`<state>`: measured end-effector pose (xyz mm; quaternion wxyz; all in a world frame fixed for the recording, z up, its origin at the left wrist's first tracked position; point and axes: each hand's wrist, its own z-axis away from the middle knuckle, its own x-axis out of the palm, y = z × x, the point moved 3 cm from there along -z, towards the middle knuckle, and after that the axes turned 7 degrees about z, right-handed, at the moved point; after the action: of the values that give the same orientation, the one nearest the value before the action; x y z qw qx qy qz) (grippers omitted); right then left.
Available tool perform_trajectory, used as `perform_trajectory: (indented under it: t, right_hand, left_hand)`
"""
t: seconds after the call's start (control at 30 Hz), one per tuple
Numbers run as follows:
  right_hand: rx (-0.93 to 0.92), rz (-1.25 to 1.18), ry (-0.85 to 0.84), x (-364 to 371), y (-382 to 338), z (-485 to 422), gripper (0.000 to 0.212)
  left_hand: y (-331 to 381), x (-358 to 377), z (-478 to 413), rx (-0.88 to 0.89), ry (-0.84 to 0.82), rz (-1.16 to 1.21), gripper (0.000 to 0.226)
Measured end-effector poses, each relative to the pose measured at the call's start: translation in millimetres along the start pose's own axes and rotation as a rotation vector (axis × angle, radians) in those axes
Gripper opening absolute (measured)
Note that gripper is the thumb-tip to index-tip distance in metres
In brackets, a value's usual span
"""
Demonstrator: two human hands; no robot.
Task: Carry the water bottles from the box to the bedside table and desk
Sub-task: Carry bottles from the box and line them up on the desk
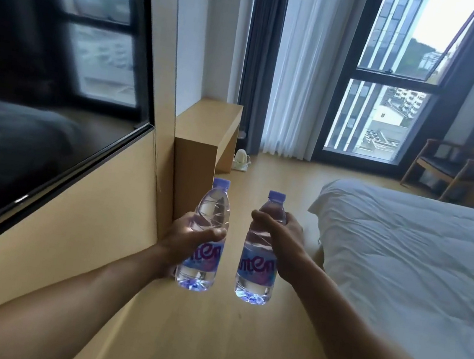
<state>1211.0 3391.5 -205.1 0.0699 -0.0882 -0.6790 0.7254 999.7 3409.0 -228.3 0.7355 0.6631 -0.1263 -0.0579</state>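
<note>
I hold two clear water bottles with purple caps and blue-pink labels upright in front of me, above the wooden floor. My left hand (189,238) grips the left bottle (211,206) around its middle. My right hand (280,242) grips the right bottle (256,275) just below its shoulder. A wooden desk (207,125) stands ahead against the left wall, beyond the bottles. No box and no bedside table are in view.
A black TV screen (45,71) hangs on the left wall. A bed with white bedding (419,254) fills the right side. A white kettle (240,158) sits on the floor by the desk. A wooden chair (445,169) stands by the window (380,109).
</note>
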Motion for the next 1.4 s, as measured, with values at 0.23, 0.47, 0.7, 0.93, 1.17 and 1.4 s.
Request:
perform_trajectory:
  t: [0.23, 0.47, 0.7, 0.93, 1.17, 1.4]
  right_hand:
    - [-0.002, -0.005, 0.017, -49.4, 0.3, -107.0, 0.049]
    - [0.010, -0.002, 0.050, -67.4, 7.0, -238.2, 0.062]
    - [0.018, -0.027, 0.113, -94.7, -4.7, -371.0, 0.062]
    - [0.004, -0.065, 0.136, -139.7, -17.2, -490.3, 0.054]
    - [-0.004, -0.035, 0.116, -196.1, -36.6, -626.6, 0.051]
    - [0.010, -0.033, 0.053, -230.0, -59.0, -746.3, 0.037]
  left_hand:
    - [-3.5, 36.4, -121.8, -0.024, -0.017, -0.041, 0.090]
    - [-4.2, 55.7, -266.0, -0.013, -0.072, -0.032, 0.090]
    - [17.6, 71.5, -412.8, 0.002, -0.158, -0.069, 0.095]
    - [29.2, 117.0, -539.2, 0.002, -0.169, -0.099, 0.086]
    - [40.8, 169.9, -665.4, -0.006, -0.145, -0.063, 0.074]
    - [59.1, 200.8, -771.1, 0.012, -0.087, -0.059, 0.050]
